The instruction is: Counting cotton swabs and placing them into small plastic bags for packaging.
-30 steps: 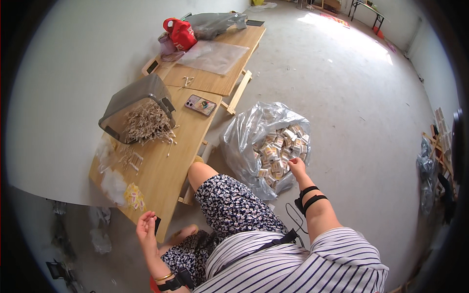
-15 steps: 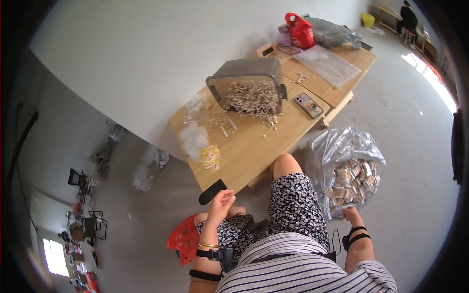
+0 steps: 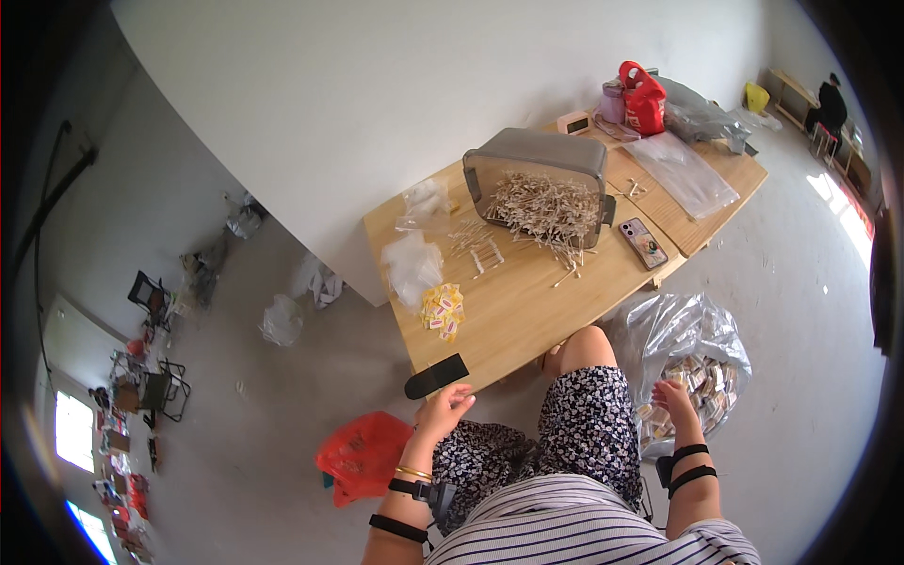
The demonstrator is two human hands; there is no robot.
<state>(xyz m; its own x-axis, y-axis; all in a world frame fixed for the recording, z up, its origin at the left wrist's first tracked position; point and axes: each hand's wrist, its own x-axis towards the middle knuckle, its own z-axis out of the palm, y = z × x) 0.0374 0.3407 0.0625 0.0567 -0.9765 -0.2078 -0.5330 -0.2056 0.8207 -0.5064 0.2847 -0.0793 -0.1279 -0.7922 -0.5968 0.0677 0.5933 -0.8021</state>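
1. Head view, room: pale concrete floor [image 3: 282, 452], white wall [image 3: 377, 85], low wooden table [image 3: 527, 311] set against the wall; clutter of dark frames and bags along the far left, red plastic bag [image 3: 363, 452] on the floor by the left knee.
2. Head view, left hand [image 3: 443, 410]: fingers loosely curled, gripping nothing, hovering just beside a flat black object [image 3: 436, 376] lying on the near table corner, not quite touching as far as can be told.
3. Head view, right hand [image 3: 676, 400]: lowered into the mouth of a clear plastic sack [image 3: 683, 348] on the floor at the right knee; fingers resting on small packed bundles [image 3: 702, 386] inside; closed on one or not, cannot tell.
4. Head view, containers: grey bin [image 3: 541, 174] tipped on its side, probably for easy reach, spilling thin pale sticks [image 3: 541, 207] onto the tabletop; small clear bags [image 3: 414, 264] and yellow packets [image 3: 443, 309] nearer the edge; phone [image 3: 643, 242] beside the bin; red bag [image 3: 643, 99] at the far end.
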